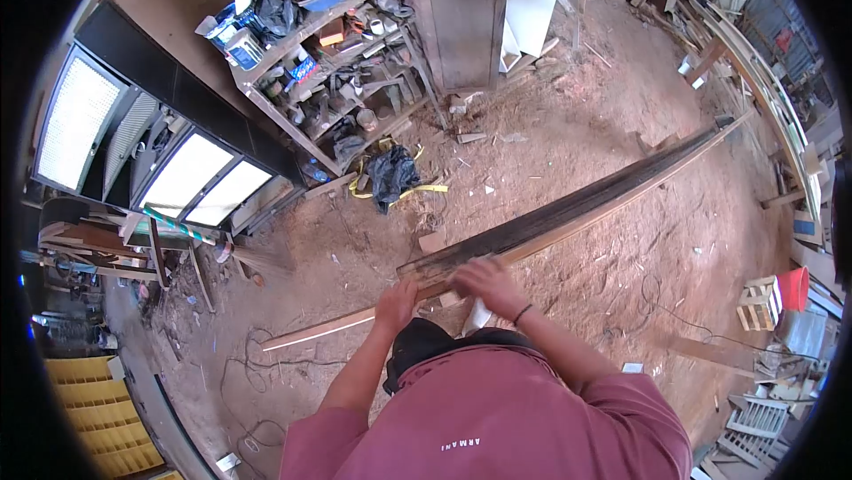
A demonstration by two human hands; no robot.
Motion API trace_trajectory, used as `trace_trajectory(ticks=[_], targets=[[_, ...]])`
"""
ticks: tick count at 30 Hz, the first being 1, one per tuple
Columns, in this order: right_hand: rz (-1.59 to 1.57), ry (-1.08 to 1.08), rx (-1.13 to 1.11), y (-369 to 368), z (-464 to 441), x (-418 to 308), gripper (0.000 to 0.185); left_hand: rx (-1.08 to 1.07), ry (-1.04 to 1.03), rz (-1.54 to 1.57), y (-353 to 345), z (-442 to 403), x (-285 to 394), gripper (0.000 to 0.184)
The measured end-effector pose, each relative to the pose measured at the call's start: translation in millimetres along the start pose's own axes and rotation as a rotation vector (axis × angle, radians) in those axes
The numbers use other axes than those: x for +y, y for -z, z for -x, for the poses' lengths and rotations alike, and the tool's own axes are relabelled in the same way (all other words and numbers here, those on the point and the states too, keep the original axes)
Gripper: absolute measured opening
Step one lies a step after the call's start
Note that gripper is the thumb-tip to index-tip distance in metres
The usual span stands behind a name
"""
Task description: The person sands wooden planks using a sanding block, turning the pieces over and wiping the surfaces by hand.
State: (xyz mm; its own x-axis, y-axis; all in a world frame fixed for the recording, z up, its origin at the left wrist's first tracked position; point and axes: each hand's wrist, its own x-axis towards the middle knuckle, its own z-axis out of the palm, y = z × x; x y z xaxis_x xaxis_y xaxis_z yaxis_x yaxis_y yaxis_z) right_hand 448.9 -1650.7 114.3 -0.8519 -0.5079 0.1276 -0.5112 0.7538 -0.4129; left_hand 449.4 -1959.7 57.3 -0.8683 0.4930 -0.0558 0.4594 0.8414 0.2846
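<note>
A long, pale-edged wooden strip [581, 227] runs diagonally across the head view, alongside a dark wooden plank [524, 233]. My left hand [397, 304] is closed around the strip near its lower left part. Farther right, my right hand [485, 287] lies over the strip at the near end of the plank, fingers curled and slightly blurred. Its palm side is hidden. A white object [477, 317], partly covered, shows just below my right wrist; I cannot make out what it is.
A cluttered shelf [328, 125] of tools and cans stands at the upper left beside a black-framed cabinet [177, 116]. A black plastic bag [390, 177] lies on the dirt floor. Cables [253, 382] trail at lower left. A red bucket [792, 289] and wooden crate [757, 307] stand right.
</note>
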Motion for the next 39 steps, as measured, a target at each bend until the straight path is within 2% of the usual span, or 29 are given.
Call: trace_trajectory(ticks=[1, 2, 4, 5, 8, 10, 12, 14, 16, 18, 20, 21, 23, 25, 27, 30, 31, 33, 35, 36, 38, 39], targets=[[-0.034, -0.149, -0.208, 21.3, -1.8, 29.9, 0.038, 0.009, -0.015, 0.013, -1.9, 0.8, -1.8, 0.045], [-0.051, -0.226, -0.111, 34.7, 6.1, 58.9, 0.039, 0.008, -0.031, 0.029, -3.9, 6.0, -2.7, 0.052], [-0.029, -0.321, 0.169, 31.1, 43.6, 121.5, 0.045, -0.05, -0.007, 0.012, -4.8, 3.4, -3.2, 0.051], [0.129, -0.451, 0.232, 37.3, 56.1, 115.6, 0.051, -0.097, 0.017, -0.006, -4.3, 7.1, -1.4, 0.05], [0.093, -0.443, 0.146, 30.9, 40.5, 77.0, 0.057, -0.06, -0.023, 0.012, -2.2, 5.1, -2.0, 0.05], [-0.123, -0.185, 0.046, 2.8, 14.5, 27.2, 0.061, -0.026, -0.012, 0.008, -3.5, -0.3, -2.9, 0.048], [0.111, 0.035, -0.032, -35.8, 8.4, -28.1, 0.059, -0.02, 0.011, 0.01, -5.6, 16.2, 0.8, 0.045], [0.072, 0.061, -0.048, -59.5, 9.7, -17.2, 0.059, 0.043, -0.06, 0.049, -5.6, 3.1, -3.7, 0.045], [-0.242, -0.153, -0.13, -27.6, 11.4, 39.1, 0.056, -0.029, -0.028, 0.037, -2.5, 3.1, -3.3, 0.043], [-0.141, -0.345, 0.096, 37.4, 36.7, 80.0, 0.044, -0.086, -0.002, 0.027, 0.7, 1.7, 0.6, 0.042], [0.335, -0.488, 0.245, 41.9, 81.4, 126.7, 0.039, -0.095, -0.001, -0.007, 5.9, 3.5, 4.2, 0.039], [0.339, -0.492, 0.241, 47.9, 74.9, 127.0, 0.039, -0.097, -0.005, -0.001, 9.7, 0.2, 5.9, 0.039], [-0.209, -0.621, 0.018, 60.9, 46.8, 102.2, 0.047, -0.135, 0.022, 0.024, 17.4, 0.6, 8.0, 0.04], [-0.064, -0.298, 0.07, -6.8, 26.7, 42.4, 0.051, -0.109, 0.019, 0.029, 9.4, -2.1, 4.9, 0.04], [0.066, -0.086, 0.105, -48.9, 5.2, -31.2, 0.052, -0.1, 0.028, 0.033, 5.2, 7.9, 5.1, 0.039], [0.01, -0.017, 0.105, -56.0, 3.1, -19.5, 0.05, -0.142, 0.028, 0.033, 4.9, -0.3, 0.3, 0.04], [-0.271, -0.194, -0.137, -25.6, -2.2, 7.5, 0.053, -0.089, 0.0, 0.018, 5.5, 0.8, 1.6, 0.04], [-0.204, -0.346, 0.052, 20.2, 24.5, 59.0, 0.06, -0.03, -0.018, 0.002, 4.8, -3.2, 3.4, 0.04], [0.071, -0.538, 0.104, 28.2, 63.1, 99.5, 0.07, -0.064, -0.035, -0.024, 5.0, 0.9, 2.4, 0.041], [0.126, -0.538, 0.227, 35.1, 62.9, 89.3, 0.063, -0.061, -0.022, -0.028, 6.1, 2.5, 1.6, 0.041], [0.073, -0.575, 0.083, 12.8, 52.9, 72.4, 0.064, -0.021, -0.06, -0.067, 7.0, 2.0, 2.1, 0.041], [-0.056, -0.457, 0.051, -0.9, 36.0, 51.0, 0.063, -0.019, -0.058, -0.064, 3.5, 2.1, 0.1, 0.041]])
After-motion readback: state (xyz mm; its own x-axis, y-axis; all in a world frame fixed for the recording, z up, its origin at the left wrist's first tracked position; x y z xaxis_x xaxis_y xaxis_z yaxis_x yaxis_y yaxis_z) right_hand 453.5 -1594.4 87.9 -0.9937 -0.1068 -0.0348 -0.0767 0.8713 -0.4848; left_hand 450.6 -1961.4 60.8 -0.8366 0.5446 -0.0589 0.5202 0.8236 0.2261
